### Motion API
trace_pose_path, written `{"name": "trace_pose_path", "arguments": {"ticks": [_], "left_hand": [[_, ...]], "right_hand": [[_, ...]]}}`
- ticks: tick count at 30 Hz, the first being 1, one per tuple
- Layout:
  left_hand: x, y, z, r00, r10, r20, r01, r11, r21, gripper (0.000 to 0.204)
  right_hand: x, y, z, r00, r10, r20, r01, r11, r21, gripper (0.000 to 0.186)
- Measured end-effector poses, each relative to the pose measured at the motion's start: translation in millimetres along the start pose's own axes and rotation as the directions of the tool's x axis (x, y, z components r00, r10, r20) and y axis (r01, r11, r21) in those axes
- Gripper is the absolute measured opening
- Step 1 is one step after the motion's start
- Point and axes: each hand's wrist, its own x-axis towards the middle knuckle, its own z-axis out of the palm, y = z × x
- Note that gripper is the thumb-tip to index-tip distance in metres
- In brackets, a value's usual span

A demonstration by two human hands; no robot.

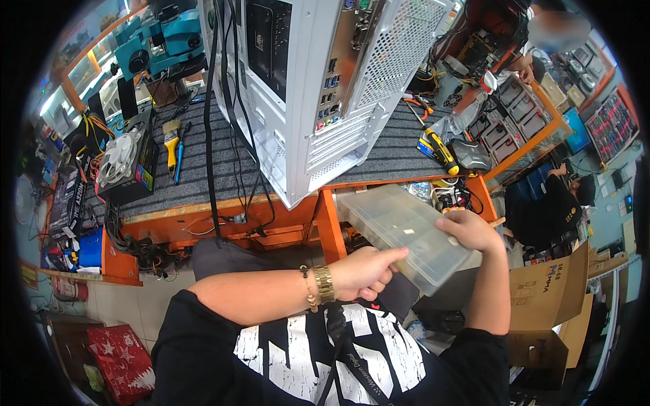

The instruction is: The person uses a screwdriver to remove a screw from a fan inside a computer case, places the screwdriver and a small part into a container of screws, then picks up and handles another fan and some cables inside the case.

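Note:
A clear plastic storage box point(386, 213) is tilted over an open orange drawer point(328, 227) of the workbench. My right hand point(470, 231) grips its right side, thumb on the lid. On the near left edge, my left hand point(362, 273) is closed with the thumb along the box; its other fingers curl below. A few small pale pieces show through the cloudy lid, too blurred to name. Just beyond the box stands a white computer case point(298, 128) on the grey striped mat point(193, 183), its rear ports facing me.
Black cables point(215, 135) hang from the case past the bench edge. A yellow screwdriver point(441, 150) lies right of it; a brush point(172, 145) and a boxed fan part point(125, 159) lie left. A cardboard box point(542, 298) stands at my right. Other people are at work on the far right.

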Motion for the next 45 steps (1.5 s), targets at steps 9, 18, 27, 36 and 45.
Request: {"name": "trace_pose_path", "arguments": {"ticks": [9,18,27,36,45], "left_hand": [[-1,3,-35,0.978,0.141,-0.153,-0.168,0.970,-0.177,0.031],[-61,10,-62,0.945,0.326,-0.023,-0.319,0.934,0.163,0.033],[-91,1,-107,0.622,0.782,-0.035,-0.441,0.387,0.810,0.019],[-138,63,-83,0.736,0.616,0.281,-0.186,-0.216,0.959,0.033],[-179,94,62,0.528,0.583,0.618,-0.305,-0.549,0.778,0.018]], "right_hand": [[120,-4,79,0.988,0.078,-0.131,-0.019,0.913,0.407,0.076],[139,-7,92,0.966,-0.255,-0.043,0.250,0.963,-0.101,0.089],[40,-2,85,0.696,-0.438,-0.569,0.431,0.889,-0.157,0.030],[54,60,144,0.056,-0.273,-0.960,0.506,0.837,-0.208,0.066],[170,8,111,-0.065,-0.250,-0.966,0.498,0.831,-0.249,0.041]]}}
